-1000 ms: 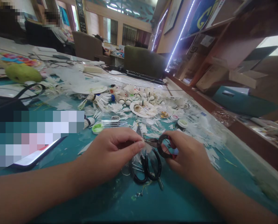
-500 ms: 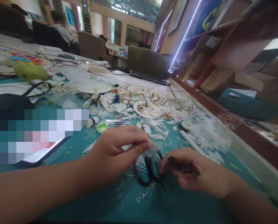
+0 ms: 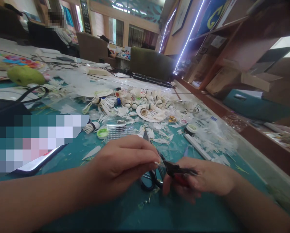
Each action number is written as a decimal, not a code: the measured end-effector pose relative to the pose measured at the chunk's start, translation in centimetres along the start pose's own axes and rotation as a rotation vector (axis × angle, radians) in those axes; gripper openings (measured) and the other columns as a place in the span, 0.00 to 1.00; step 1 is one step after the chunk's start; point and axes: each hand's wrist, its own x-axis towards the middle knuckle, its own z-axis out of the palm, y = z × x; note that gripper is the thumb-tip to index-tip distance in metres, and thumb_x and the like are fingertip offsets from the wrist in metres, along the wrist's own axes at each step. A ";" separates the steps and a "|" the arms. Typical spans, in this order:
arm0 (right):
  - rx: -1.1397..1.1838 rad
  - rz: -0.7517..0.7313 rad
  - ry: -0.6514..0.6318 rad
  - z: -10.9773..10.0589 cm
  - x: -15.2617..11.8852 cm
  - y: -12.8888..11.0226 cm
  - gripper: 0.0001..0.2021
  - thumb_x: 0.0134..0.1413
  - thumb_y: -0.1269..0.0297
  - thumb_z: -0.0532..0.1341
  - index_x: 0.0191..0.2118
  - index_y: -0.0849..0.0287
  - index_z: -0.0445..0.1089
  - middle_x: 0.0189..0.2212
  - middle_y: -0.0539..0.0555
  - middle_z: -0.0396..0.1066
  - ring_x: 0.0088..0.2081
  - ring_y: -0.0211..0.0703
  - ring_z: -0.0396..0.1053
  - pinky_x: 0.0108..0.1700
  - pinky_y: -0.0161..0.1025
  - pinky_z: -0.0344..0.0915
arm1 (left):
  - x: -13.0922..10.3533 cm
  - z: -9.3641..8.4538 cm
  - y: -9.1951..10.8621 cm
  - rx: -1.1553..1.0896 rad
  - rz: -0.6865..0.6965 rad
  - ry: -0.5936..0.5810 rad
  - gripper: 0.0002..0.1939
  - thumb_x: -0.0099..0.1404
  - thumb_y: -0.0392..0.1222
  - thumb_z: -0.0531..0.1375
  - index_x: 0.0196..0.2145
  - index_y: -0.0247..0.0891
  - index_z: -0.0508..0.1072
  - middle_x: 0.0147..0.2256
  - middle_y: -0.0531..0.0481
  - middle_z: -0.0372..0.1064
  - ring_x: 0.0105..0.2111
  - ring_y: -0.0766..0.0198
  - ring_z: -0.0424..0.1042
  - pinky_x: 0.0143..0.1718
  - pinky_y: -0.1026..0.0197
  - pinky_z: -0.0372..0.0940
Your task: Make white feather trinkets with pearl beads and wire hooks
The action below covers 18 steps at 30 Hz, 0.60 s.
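Observation:
My left hand (image 3: 126, 160) is closed in a pinch over the middle of the teal mat. A small whitish piece (image 3: 156, 163) shows at its fingertips, too small to name. My right hand (image 3: 205, 176) grips dark pliers (image 3: 172, 168) with some red on the handle. The pliers' jaws point left and reach the left fingertips; whether they touch the piece I cannot tell. Beneath both hands lie scissors with black handle loops (image 3: 148, 186), their blade tip showing beyond the left hand. A tiny metal clasp or chain (image 3: 147, 201) rests nearer me.
Shuttlecocks (image 3: 103, 103) and loose feathers (image 3: 163, 140) spread across the mat's far half. A sheet of small beads (image 3: 118, 131), a green pot (image 3: 102, 133) and a phone (image 3: 40, 161) lie left. A white bar (image 3: 197, 147) lies right. People sit in the background.
The right hand has turned, and its pliers have swung up to the left fingertips. The left hand has come slightly lower. The whole view has shifted a little.

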 end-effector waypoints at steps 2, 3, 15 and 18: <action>0.011 0.010 -0.010 0.0 -0.1 0.1 0.41 0.61 0.30 0.57 0.51 0.72 0.77 0.23 0.51 0.67 0.21 0.34 0.61 0.22 0.31 0.58 | -0.1 0.0 0.0 -0.013 -0.004 0.002 0.09 0.69 0.24 0.62 0.43 0.31 0.80 0.39 0.41 0.80 0.39 0.63 0.79 0.44 0.66 0.74; 0.018 0.015 -0.011 0.0 -0.1 0.1 0.42 0.61 0.30 0.58 0.52 0.73 0.76 0.24 0.51 0.67 0.21 0.34 0.62 0.22 0.31 0.59 | -0.1 0.0 0.0 -0.022 -0.002 0.007 0.09 0.69 0.24 0.62 0.43 0.31 0.80 0.39 0.41 0.80 0.39 0.63 0.79 0.44 0.66 0.73; 0.047 0.012 0.022 0.3 -0.2 0.3 0.42 0.62 0.30 0.55 0.56 0.71 0.76 0.26 0.56 0.72 0.25 0.38 0.68 0.30 0.35 0.67 | -0.3 0.2 -0.2 -0.034 -0.019 -0.038 0.10 0.71 0.26 0.61 0.45 0.35 0.78 0.40 0.44 0.78 0.40 0.61 0.78 0.44 0.64 0.72; 0.038 0.027 0.033 0.5 -0.2 0.1 0.42 0.63 0.30 0.53 0.56 0.70 0.76 0.26 0.57 0.74 0.25 0.40 0.70 0.31 0.37 0.69 | -0.2 0.2 -0.3 -0.029 -0.027 -0.046 0.09 0.71 0.28 0.61 0.45 0.36 0.78 0.40 0.45 0.78 0.40 0.60 0.78 0.44 0.63 0.72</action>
